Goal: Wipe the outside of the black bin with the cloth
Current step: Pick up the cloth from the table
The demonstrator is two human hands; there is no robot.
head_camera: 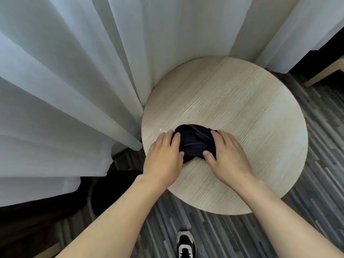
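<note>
A dark, bunched-up cloth [194, 142] lies on the round light-wood table [242, 108], near its front-left edge. My left hand [163, 157] presses against the cloth's left side with fingers curled onto it. My right hand [227, 155] holds the cloth's right side, thumb and fingers on the fabric. The black bin [111, 190] stands on the floor below the table's left edge, mostly in shadow and partly hidden by my left forearm.
White curtains [74, 81] hang along the left and back, touching the table's rim. Striped grey flooring [214, 235] lies underneath, with my shoe [186, 244] at the bottom. A light-wood furniture corner [325, 73] sits at the right. Dark furniture [28, 220] fills the lower left.
</note>
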